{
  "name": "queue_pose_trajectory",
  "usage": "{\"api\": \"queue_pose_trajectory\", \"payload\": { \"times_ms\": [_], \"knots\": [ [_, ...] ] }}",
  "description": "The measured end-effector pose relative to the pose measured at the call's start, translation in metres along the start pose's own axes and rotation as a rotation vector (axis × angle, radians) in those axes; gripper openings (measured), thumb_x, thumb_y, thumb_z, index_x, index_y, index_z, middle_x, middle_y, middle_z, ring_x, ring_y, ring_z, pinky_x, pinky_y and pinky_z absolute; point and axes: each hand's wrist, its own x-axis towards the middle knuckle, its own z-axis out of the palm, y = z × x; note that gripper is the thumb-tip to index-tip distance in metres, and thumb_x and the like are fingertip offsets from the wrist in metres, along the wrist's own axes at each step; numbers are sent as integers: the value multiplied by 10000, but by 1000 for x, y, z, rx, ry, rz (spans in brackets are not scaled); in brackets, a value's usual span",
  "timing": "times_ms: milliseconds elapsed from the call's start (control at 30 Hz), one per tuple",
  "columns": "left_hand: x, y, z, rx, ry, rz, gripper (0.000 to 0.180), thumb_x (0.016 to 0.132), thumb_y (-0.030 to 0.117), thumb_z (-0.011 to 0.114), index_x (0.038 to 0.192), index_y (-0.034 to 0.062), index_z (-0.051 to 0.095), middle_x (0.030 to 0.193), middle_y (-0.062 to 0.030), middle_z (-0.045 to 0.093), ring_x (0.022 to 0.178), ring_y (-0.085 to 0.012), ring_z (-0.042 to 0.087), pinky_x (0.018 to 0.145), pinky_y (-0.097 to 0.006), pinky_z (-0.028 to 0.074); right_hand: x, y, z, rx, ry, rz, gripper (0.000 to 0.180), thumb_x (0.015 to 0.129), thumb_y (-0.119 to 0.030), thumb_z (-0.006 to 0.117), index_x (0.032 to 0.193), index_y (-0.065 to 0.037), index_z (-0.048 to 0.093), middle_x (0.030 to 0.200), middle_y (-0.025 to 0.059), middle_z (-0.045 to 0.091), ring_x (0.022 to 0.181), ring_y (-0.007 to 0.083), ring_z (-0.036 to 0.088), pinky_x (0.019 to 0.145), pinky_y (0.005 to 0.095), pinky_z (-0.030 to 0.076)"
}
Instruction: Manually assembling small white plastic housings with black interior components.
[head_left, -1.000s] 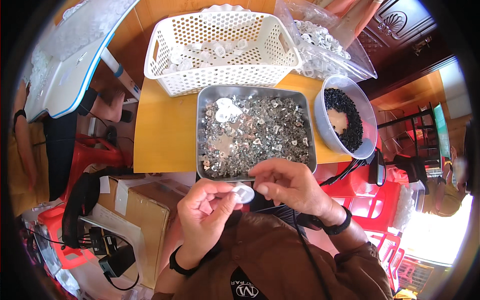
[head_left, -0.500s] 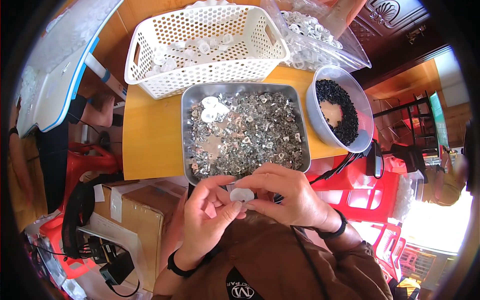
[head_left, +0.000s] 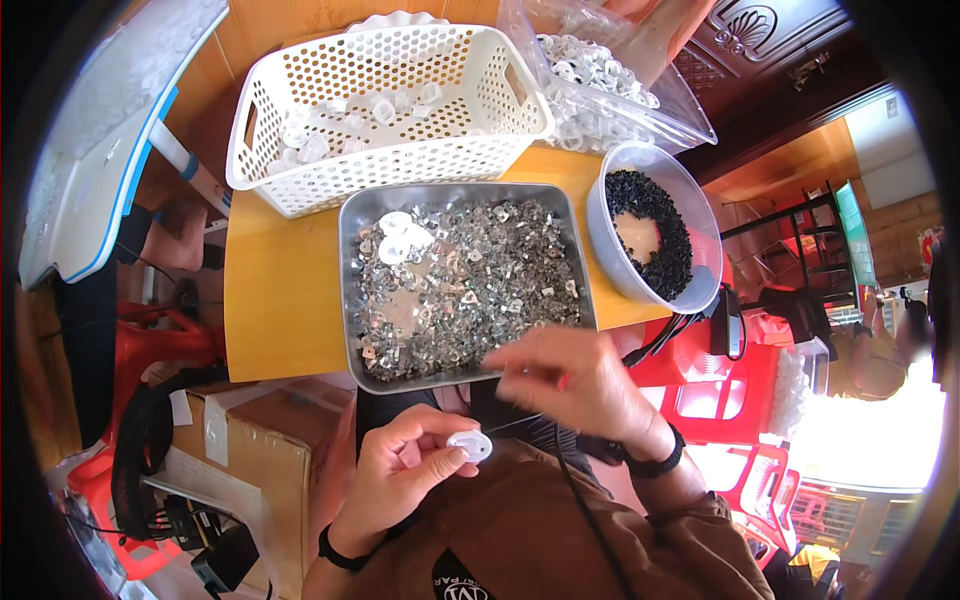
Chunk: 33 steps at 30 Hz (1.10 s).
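My left hand (head_left: 405, 458) pinches a small white round plastic piece (head_left: 470, 446) between thumb and fingers, in front of my brown top. My right hand (head_left: 580, 385) is apart from it, above the near right edge of a metal tray (head_left: 349, 300). Its fingers are bent and smeared by motion, so whether they hold anything is unclear. Small shiny metal parts (head_left: 510, 265) are spread over the tray. A few white round pieces (head_left: 395, 247) lie on them at the far left.
Behind the tray stands a white perforated basket (head_left: 390, 158) with translucent pieces. A clear bin (head_left: 690, 128) of white rings is at the back right. To the right is a translucent tub (head_left: 707, 245) of black bits (head_left: 665, 205). A cardboard box (head_left: 285, 430) sits below the table's left.
My hands have parted: the right moved off the white piece toward the tray, while the left keeps it, lower and turned. The view has shifted slightly.
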Motion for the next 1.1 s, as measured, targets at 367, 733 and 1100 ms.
{"api": "queue_pose_trajectory", "payload": {
  "times_ms": [367, 733, 1100],
  "knots": [
    [-3, -2, 0, -137, 287, 73, 240, 873, 114, 663, 1070, -5, 595, 948, -129, 647, 781, -199, 663, 642, -335, 586, 46, 53, 12, -789, 165, -241, 121, 734, -53, 682, 843, -100, 656, 763, 61, 561, 649, 266, 609, 564, 372, 490],
    [-2, 2, 1, -183, 296, 86, 325, 898, 64, 629, 1196, -28, 537, 992, -132, 642, 829, -193, 652, 682, -311, 580, 27, 44, -8, 31, 133, 265, 104, 784, -93, 690, 862, -25, 687, 787, 69, 648, 745, 183, 631, 657, 301, 498],
    [10, 0, 14, -21, 356, 168, 225, 873, 46, 647, 1070, -24, 566, 977, -123, 649, 862, -190, 655, 722, -340, 591, -10, -17, 5, 66, 71, -4, 123, 730, -13, 718, 835, -58, 671, 783, 52, 611, 700, 161, 600, 597, 289, 472]
  ]
}}
